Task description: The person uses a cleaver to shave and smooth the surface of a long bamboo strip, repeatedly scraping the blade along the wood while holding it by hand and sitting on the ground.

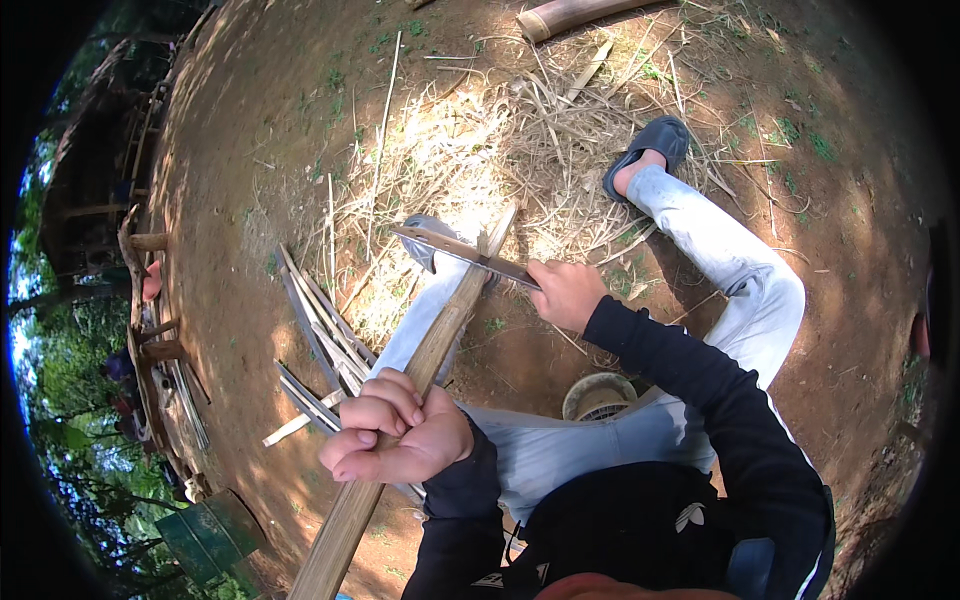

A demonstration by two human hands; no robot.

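Observation:
A long brown bamboo strip [338, 535] slants up from the lower edge past my left knee, its far tip above my left foot. My left hand [400, 430] is closed around its middle, fingers curled over it. In my right hand [568, 295] is the handle end of a long knife [436, 241]. Its blade lies across the strip near the far end, touching it, and points left. A small raised sliver shows at the blade. How the right fingers wrap the handle is partly hidden.
Pale shavings [560, 150] cover the ground ahead. Several split strips [320, 330] lie left of my leg. A round container [598, 394] stands between my legs. A bamboo pole [570, 15] lies at the far edge, a green drum [208, 537] at lower left.

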